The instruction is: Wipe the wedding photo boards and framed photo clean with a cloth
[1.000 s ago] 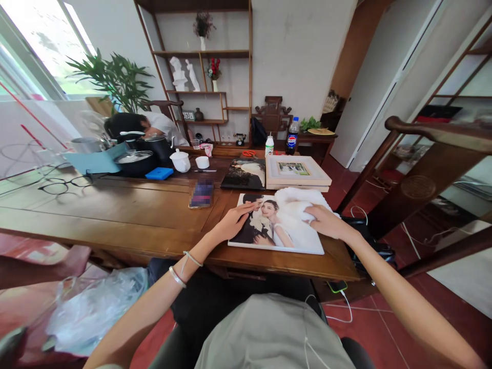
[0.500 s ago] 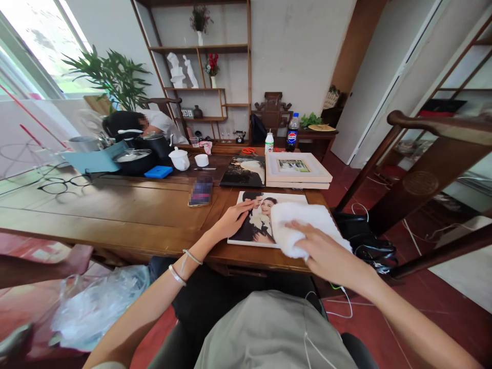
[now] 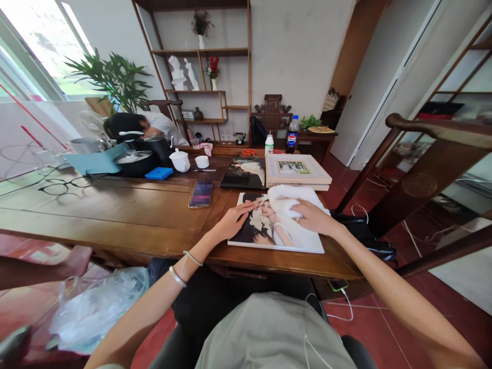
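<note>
A wedding photo panel [image 3: 282, 236] lies flat on the wooden table near its front edge. My left hand [image 3: 233, 220] rests on the panel's left part, fingers stretched out and lying flat. My right hand [image 3: 313, 218] grips a white towel [image 3: 286, 200], bunched over the panel's upper right part. The towel hides that corner of the picture. Just behind the panel lie a dark photo panel [image 3: 243, 172] and a stack of white picture frames [image 3: 323, 177], close to the towel.
Left of the panel lies a phone [image 3: 201, 193]. Further back stand a white teapot [image 3: 179, 160], a blue box [image 3: 159, 173], a black pot [image 3: 134, 161] and a cola bottle [image 3: 292, 134]. A person [image 3: 163, 125] leans down at the far left. A wooden chair [image 3: 418, 179] stands at right.
My right hand has moved the towel away from me, to the panel's upper right, uncovering the lower right of the picture. My left hand stays in place.
</note>
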